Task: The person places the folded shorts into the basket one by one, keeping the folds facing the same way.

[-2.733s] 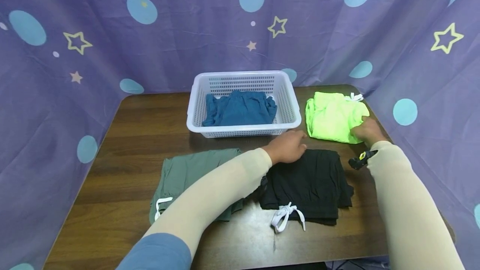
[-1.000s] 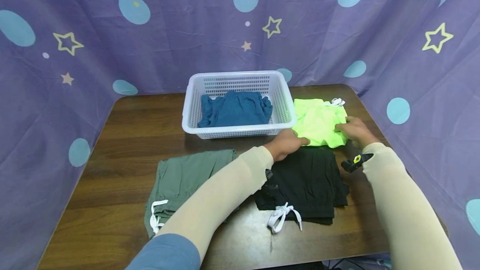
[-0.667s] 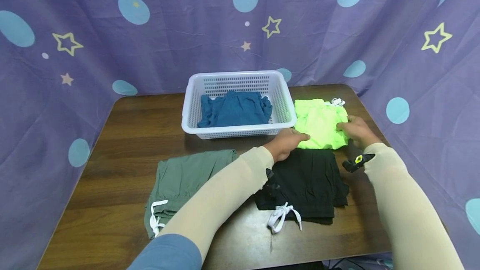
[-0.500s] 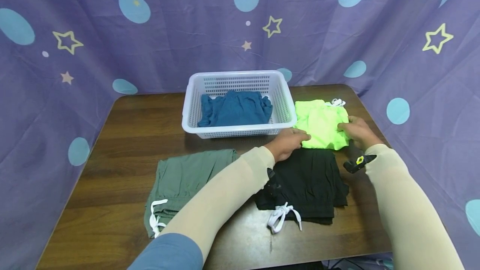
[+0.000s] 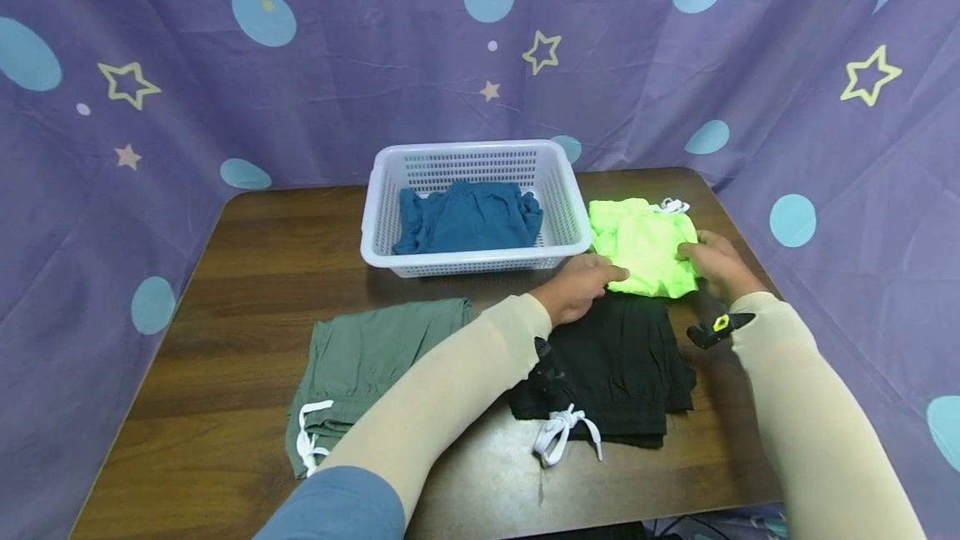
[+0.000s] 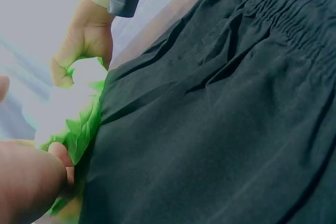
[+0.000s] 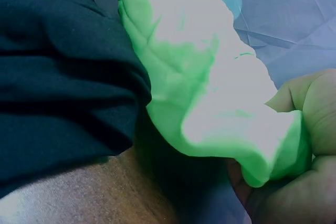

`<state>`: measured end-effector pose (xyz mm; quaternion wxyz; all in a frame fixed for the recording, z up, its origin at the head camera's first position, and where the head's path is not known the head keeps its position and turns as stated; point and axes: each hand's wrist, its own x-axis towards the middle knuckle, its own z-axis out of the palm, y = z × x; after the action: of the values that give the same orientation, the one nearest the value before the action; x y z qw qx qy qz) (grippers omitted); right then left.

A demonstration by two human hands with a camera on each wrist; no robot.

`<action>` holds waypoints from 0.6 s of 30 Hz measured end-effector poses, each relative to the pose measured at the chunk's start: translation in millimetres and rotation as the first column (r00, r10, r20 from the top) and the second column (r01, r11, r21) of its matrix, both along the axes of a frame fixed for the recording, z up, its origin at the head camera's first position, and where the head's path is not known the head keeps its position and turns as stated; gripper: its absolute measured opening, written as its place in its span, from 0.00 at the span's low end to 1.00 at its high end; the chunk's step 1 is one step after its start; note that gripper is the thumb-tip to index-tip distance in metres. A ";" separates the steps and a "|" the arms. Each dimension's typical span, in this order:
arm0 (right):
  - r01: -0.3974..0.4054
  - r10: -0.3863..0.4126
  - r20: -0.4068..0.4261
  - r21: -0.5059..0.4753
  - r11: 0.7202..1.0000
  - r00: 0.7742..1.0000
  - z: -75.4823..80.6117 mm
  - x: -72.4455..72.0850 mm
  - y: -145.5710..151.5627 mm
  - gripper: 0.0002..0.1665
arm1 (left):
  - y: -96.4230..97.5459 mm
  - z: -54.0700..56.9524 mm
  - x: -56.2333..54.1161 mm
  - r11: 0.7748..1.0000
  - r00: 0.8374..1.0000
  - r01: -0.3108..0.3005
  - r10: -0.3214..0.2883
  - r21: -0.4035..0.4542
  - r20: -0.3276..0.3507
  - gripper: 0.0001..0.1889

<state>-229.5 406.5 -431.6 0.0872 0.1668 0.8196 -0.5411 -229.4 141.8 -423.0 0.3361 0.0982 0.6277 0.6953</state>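
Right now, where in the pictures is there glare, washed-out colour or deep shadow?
Head view: glare on the brown wooden table, beside the folded black cloth garment; left wrist view: the crumpled neon-yellow cloth garment, greenish there, burns out to near white; right wrist view: the yellow garment is washed out on top, with dark shadow below it.

Purple curtain (image 5: 360, 90) (starry), wooden table (image 5: 247, 273).
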 end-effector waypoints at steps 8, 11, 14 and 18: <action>0.042 -0.054 -0.054 -0.198 0.979 0.997 5.8 3.5 7.1 0.30 | 5.3 15.2 8.1 0.998 0.999 0.036 -0.035 0.056 -0.018 0.32; 0.060 -0.079 -0.068 -0.253 0.965 0.995 10.9 5.5 10.5 0.19 | 5.6 21.0 8.2 0.995 0.997 0.060 -0.057 0.076 -0.045 0.34; 0.078 -0.110 -0.077 -0.333 0.940 0.991 17.1 8.0 11.6 0.14 | 5.2 26.0 6.9 0.994 0.996 0.062 -0.057 0.084 -0.062 0.32; 0.082 -0.140 -0.111 -0.415 0.906 0.984 25.7 10.4 11.3 0.15 | 3.9 31.4 4.5 0.993 0.996 0.067 -0.061 0.097 -0.069 0.31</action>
<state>-219.1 417.8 -405.9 0.0320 0.1534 0.6815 -0.7148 -224.8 145.7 -391.5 0.3322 0.1576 0.5996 0.7109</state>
